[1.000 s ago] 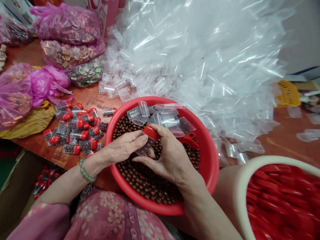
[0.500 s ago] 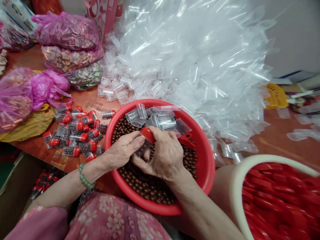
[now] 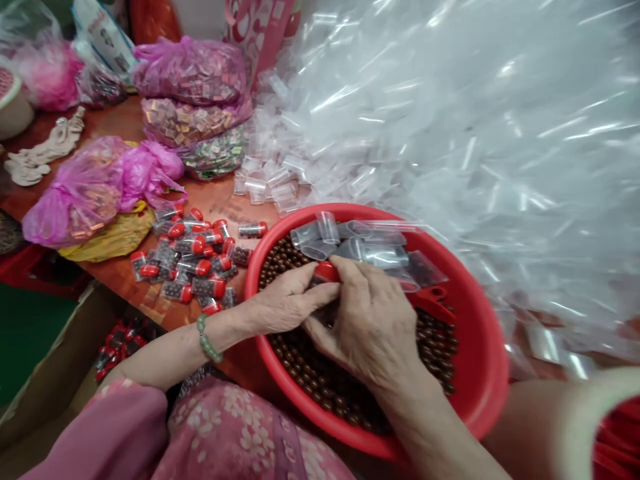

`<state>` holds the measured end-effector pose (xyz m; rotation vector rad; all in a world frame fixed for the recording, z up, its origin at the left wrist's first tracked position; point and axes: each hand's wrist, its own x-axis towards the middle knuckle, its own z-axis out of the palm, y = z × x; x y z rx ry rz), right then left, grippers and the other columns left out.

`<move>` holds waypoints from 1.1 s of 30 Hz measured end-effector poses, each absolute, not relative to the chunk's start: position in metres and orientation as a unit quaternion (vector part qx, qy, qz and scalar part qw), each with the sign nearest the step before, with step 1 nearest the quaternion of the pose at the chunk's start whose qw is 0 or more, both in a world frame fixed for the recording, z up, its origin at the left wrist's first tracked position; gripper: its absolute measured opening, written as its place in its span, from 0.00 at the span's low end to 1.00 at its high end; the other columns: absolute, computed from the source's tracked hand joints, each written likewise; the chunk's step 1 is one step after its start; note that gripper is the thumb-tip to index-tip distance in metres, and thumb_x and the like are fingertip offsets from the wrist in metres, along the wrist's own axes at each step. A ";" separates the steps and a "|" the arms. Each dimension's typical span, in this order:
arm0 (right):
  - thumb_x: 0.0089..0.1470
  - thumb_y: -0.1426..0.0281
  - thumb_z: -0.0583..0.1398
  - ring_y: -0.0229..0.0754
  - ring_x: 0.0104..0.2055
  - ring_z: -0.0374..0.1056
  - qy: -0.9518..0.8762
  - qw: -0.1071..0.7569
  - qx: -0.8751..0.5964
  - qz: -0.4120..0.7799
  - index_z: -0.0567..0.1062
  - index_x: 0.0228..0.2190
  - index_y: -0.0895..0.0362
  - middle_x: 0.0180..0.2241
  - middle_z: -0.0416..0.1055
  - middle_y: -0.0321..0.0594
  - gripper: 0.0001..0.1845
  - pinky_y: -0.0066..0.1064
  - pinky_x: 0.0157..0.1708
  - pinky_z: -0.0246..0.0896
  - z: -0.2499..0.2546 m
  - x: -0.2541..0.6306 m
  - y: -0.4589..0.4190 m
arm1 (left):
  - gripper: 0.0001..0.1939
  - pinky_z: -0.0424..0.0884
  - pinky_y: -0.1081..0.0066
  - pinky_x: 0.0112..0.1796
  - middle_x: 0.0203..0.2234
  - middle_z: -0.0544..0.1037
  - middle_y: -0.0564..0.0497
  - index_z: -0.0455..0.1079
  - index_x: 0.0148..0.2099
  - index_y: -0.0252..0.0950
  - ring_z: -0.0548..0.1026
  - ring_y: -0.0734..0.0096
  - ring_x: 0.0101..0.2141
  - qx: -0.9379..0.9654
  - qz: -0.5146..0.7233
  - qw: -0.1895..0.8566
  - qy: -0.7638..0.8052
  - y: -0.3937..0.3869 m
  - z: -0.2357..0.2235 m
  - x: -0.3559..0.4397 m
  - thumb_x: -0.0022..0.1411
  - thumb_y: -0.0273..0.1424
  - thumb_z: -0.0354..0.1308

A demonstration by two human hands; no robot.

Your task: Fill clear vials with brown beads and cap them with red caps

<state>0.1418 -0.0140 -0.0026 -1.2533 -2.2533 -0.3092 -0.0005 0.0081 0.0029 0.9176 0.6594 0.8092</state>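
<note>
Over a red basin [image 3: 485,373], my left hand [image 3: 285,300] and my right hand [image 3: 375,320] hold one small clear plastic container with a red cap [image 3: 327,271] between them. My left thumb and fingers press at its cap end. My right fingers wrap round it and hide most of its body. Under both hands lie many brown balls [image 3: 310,383] that fill the basin's bottom. Empty clear plastic tubes [image 3: 385,257] rest on the balls, just beyond my fingers. A red plastic piece with a ring [image 3: 435,303] lies to the right of them.
Filled red-capped containers [image 3: 193,257] lie piled left of the basin. Pink bags of small pieces [image 3: 193,77] stand behind them. A huge heap of clear tubes [image 3: 425,133] covers the back right. A pale tub [image 3: 575,413] of red parts is at right, an open cardboard box [image 3: 55,360] lower left.
The view has swung left, so the basin and bags appear further right. Both hands stay on the container, and my fingers now cover more of its body and cap.
</note>
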 end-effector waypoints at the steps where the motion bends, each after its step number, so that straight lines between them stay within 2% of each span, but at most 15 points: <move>1: 0.53 0.60 0.59 0.58 0.42 0.69 -0.838 0.278 -0.457 -0.110 0.58 0.58 0.63 0.42 0.71 0.57 0.36 0.47 0.39 0.66 -0.004 0.142 -0.014 | 0.21 0.65 0.71 0.44 0.31 0.72 0.54 0.70 0.38 0.32 0.68 0.74 0.36 0.412 0.371 0.778 0.294 0.008 0.002 0.000 0.51 0.44 0.68; 6: 0.53 0.58 0.60 0.58 0.36 0.68 -0.853 0.322 -0.404 -0.079 0.58 0.60 0.60 0.37 0.71 0.53 0.37 0.48 0.34 0.66 -0.006 0.148 -0.011 | 0.25 0.67 0.71 0.39 0.27 0.70 0.56 0.70 0.35 0.31 0.68 0.76 0.31 0.352 0.350 0.827 0.265 0.008 -0.004 0.001 0.44 0.45 0.71; 10: 0.52 0.59 0.61 0.58 0.33 0.68 -0.858 0.322 -0.391 -0.082 0.58 0.60 0.61 0.33 0.70 0.53 0.38 0.47 0.31 0.66 -0.003 0.147 -0.011 | 0.22 0.67 0.70 0.37 0.25 0.70 0.54 0.68 0.32 0.32 0.68 0.75 0.29 0.340 0.319 0.842 0.272 0.004 -0.005 0.002 0.51 0.46 0.68; 12: 0.54 0.60 0.61 0.58 0.35 0.69 -0.861 0.326 -0.383 -0.073 0.58 0.61 0.62 0.35 0.71 0.55 0.38 0.47 0.32 0.66 -0.002 0.144 -0.012 | 0.20 0.67 0.70 0.38 0.26 0.70 0.54 0.68 0.33 0.32 0.68 0.75 0.30 0.361 0.333 0.825 0.279 0.001 -0.003 0.000 0.54 0.45 0.66; 14: 0.56 0.60 0.60 0.60 0.43 0.70 -0.870 0.316 -0.376 -0.039 0.55 0.63 0.62 0.44 0.71 0.58 0.39 0.49 0.37 0.68 -0.002 0.140 -0.014 | 0.19 0.68 0.71 0.39 0.27 0.70 0.54 0.68 0.36 0.33 0.69 0.75 0.31 0.398 0.367 0.787 0.296 -0.003 0.001 -0.008 0.57 0.44 0.63; 17: 0.56 0.59 0.61 0.63 0.56 0.64 -0.878 0.288 -0.382 0.013 0.46 0.67 0.61 0.57 0.63 0.63 0.46 0.53 0.46 0.68 -0.005 0.137 -0.017 | 0.17 0.68 0.72 0.37 0.29 0.72 0.53 0.65 0.41 0.34 0.70 0.76 0.30 0.482 0.410 0.673 0.382 -0.004 0.006 -0.040 0.64 0.44 0.55; 19: 0.55 0.61 0.63 0.63 0.60 0.60 -0.877 0.273 -0.394 0.023 0.46 0.67 0.63 0.59 0.59 0.65 0.48 0.53 0.50 0.67 -0.006 0.137 -0.018 | 0.15 0.68 0.71 0.37 0.30 0.74 0.51 0.65 0.41 0.35 0.70 0.75 0.30 0.541 0.445 0.513 0.497 -0.001 0.006 -0.076 0.67 0.43 0.51; 21: 0.56 0.65 0.62 0.62 0.60 0.60 -0.878 0.252 -0.407 0.028 0.54 0.64 0.65 0.59 0.59 0.66 0.40 0.51 0.52 0.67 -0.006 0.138 -0.019 | 0.14 0.69 0.68 0.38 0.31 0.75 0.50 0.65 0.41 0.35 0.72 0.71 0.31 0.570 0.443 0.305 0.621 0.006 0.002 -0.118 0.67 0.41 0.49; 23: 0.57 0.68 0.61 0.60 0.59 0.63 -0.877 0.232 -0.419 0.032 0.63 0.58 0.67 0.58 0.61 0.66 0.30 0.49 0.52 0.68 -0.004 0.139 -0.020 | 0.13 0.69 0.62 0.42 0.33 0.76 0.47 0.66 0.44 0.34 0.74 0.65 0.35 0.560 0.382 0.106 0.727 0.017 -0.005 -0.158 0.66 0.39 0.49; 25: 0.58 0.70 0.60 0.57 0.57 0.65 -0.875 0.218 -0.430 0.034 0.68 0.53 0.68 0.55 0.65 0.64 0.23 0.47 0.52 0.68 0.001 0.138 -0.022 | 0.14 0.68 0.54 0.45 0.38 0.77 0.40 0.67 0.46 0.32 0.75 0.54 0.41 0.536 0.298 -0.016 0.790 0.031 -0.016 -0.189 0.64 0.36 0.49; 28: 0.60 0.70 0.58 0.53 0.51 0.69 -0.878 0.185 -0.439 0.048 0.72 0.48 0.67 0.52 0.70 0.60 0.17 0.44 0.49 0.69 0.010 0.137 -0.024 | 0.17 0.62 0.44 0.52 0.49 0.75 0.36 0.66 0.49 0.32 0.70 0.41 0.53 0.598 0.235 -0.041 0.765 0.051 -0.032 -0.214 0.62 0.36 0.50; 33: 0.62 0.70 0.56 0.48 0.41 0.70 -0.837 0.200 -0.508 0.043 0.74 0.37 0.61 0.39 0.74 0.50 0.09 0.39 0.42 0.68 0.021 0.163 -0.030 | 0.17 0.60 0.40 0.49 0.53 0.73 0.48 0.65 0.53 0.41 0.61 0.34 0.61 0.641 0.285 0.026 0.713 0.052 -0.041 -0.212 0.64 0.39 0.47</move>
